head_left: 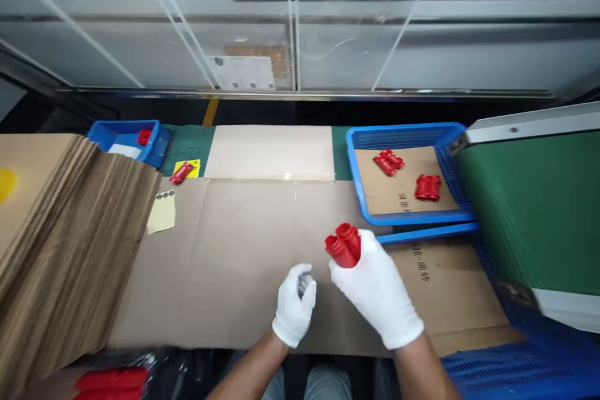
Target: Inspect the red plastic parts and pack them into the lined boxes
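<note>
our right hand (pixel 375 287) is clamped on a red tube bundle (pixel 344 244) at frame centre, long axis tipped up-left, while our left hand (pixel 294 303) sits curled loosely just lower left of it, holding nothing we can make out.

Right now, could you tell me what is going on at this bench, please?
A person in white gloves works over flattened cardboard. The right hand grips a red ribbed plastic part, raised above the cardboard. The left hand is loosely curled beside it; whether it holds anything is unclear. Two similar red parts lie on a cardboard liner in the blue basket to the right. A stack of cardboard sheets sits at the left.
</note>
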`<state>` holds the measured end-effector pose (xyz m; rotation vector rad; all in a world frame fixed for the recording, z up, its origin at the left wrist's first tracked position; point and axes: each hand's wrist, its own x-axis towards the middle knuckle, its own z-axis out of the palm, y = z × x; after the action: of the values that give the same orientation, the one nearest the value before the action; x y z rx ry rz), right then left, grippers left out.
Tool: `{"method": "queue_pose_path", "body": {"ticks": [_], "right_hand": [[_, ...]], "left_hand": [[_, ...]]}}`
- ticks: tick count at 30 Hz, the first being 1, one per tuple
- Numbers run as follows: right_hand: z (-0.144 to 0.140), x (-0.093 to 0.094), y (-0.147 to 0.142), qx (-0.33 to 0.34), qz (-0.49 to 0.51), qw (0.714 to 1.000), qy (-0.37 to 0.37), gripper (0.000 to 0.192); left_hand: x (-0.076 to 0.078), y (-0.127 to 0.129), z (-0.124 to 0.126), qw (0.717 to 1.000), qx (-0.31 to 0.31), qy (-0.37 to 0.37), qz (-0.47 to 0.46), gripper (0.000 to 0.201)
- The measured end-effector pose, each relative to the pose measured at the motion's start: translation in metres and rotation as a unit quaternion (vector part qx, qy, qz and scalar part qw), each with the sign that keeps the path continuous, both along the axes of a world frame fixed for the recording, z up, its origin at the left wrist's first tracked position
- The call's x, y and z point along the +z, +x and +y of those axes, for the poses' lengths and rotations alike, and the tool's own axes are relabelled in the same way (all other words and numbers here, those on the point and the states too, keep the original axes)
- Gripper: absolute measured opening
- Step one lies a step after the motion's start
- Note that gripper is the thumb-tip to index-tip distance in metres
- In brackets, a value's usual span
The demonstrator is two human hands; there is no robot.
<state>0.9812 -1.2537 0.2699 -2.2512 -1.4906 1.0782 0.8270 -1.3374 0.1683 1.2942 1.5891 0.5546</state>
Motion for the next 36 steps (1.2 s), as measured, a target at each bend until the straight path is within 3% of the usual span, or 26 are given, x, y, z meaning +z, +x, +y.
{"method": "queue_pose_path", "body": {"ticks": [2,4,7,11,16,18,20,22,24,31,36], "right_hand": [[-0.027,-0.013,-0.038,-0.012,-0.001,0.998,-0.061,0.021],[-0.043,-0.028,-0.065,-0.018,-0.03,0.993,-0.109,0.021],[-0.056,-0.044,-0.084,-0.027,-0.004,0.991,-0.133,0.026],[-0.07,-0.061,-0.077,-0.094,0.102,0.986,-0.097,0.044],[-0.083,-0.087,-0.054,-0.108,0.047,0.985,-0.13,0.032],[-0.085,-0.092,-0.051,-0.11,0.103,0.979,-0.134,0.034],[-0.087,-0.093,-0.052,-0.144,0.239,0.95,-0.141,0.04],[-0.088,-0.091,-0.057,-0.183,0.362,0.9,-0.158,0.044],[-0.09,-0.089,-0.062,-0.201,0.419,0.87,-0.164,0.046],[-0.098,-0.098,-0.067,-0.255,0.428,0.856,-0.133,0.043],[-0.092,-0.106,-0.053,-0.193,0.368,0.899,-0.138,0.036]], "left_hand": [[0.016,-0.016,0.021,0.992,0.082,-0.008,-0.101,0.035],[0.025,-0.031,0.038,0.982,0.095,-0.068,-0.148,0.036],[0.019,-0.051,0.049,0.965,0.094,-0.154,-0.191,0.029],[-0.007,-0.074,0.047,0.938,0.119,-0.22,-0.24,0.039],[-0.027,-0.093,0.045,0.919,0.149,-0.251,-0.265,0.045],[-0.028,-0.096,0.044,0.913,0.148,-0.256,-0.282,0.045],[-0.027,-0.098,0.043,0.905,0.142,-0.257,-0.307,0.046],[-0.025,-0.1,0.042,0.898,0.137,-0.255,-0.331,0.046],[-0.022,-0.101,0.04,0.893,0.137,-0.252,-0.346,0.045],[-0.025,-0.101,0.036,0.891,0.145,-0.239,-0.357,0.044],[-0.033,-0.099,0.037,0.901,0.137,-0.236,-0.337,0.04]]}}
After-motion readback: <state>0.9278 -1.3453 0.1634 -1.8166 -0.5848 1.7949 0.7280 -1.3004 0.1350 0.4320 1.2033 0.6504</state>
